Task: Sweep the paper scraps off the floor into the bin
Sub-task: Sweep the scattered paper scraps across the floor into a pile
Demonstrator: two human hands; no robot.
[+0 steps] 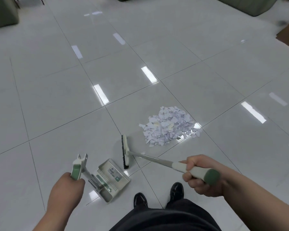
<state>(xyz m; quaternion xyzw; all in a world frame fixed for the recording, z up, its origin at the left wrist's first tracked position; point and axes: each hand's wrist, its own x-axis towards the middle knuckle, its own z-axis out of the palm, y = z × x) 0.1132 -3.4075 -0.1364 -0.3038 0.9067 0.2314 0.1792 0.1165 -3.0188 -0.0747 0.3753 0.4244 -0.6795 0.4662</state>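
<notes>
1. Head view, looking down at a glossy pale tiled floor (57,97) with thin dark grout lines and bright strips of reflected ceiling light.
2. The paper scraps (169,126), small white and pale lilac torn pieces, lie gathered in one loose heap on the floor, right of centre. A few stray bits sit at its edges.
3. The right hand (202,174) is curled in a fist around the white and green grip of a broom handle (157,160). The grey shaft slants down and to the left from the hand.
4. The broom head (126,152), white with dark bristles, sits low by the floor, near the heap's near-left edge but apart from it. It lies between the heap and the dustpan.
5. The left hand (68,185) grips the green and white handle (76,169) of a long-handled dustpan (114,184). The pan is pale grey with a comb of teeth and a label, and it sits at floor level just left of the person's feet, with no scraps visible in it.
6. Two black shoes (177,190) and dark trousers (165,219) show at the bottom edge.
7. Blurred green upholstered furniture (2,14) stands at the far top corners.
</notes>
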